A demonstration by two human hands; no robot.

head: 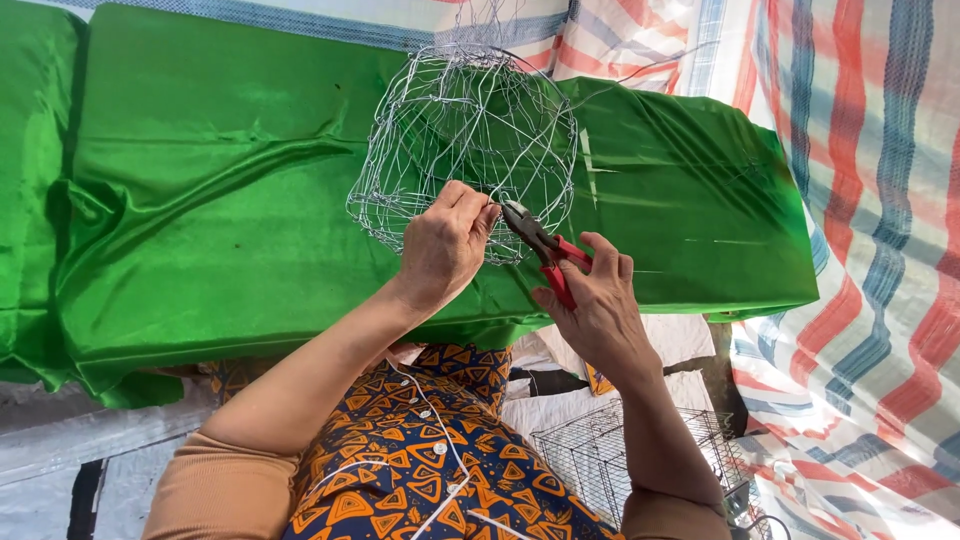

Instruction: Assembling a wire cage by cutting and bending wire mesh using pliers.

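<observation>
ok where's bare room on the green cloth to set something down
Bare green cloth lies left of the wire cage, and more to its right, up to the striped tarp. Crowded at the cage's front, where both hands and the pliers meet.

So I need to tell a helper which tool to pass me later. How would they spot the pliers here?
Find the green cloth over the bench, then the round wire cage on it. At the cage's lower rim, the right hand holds the pliers: dark jaws, the only red-handled thing among bare silver wire.
</observation>
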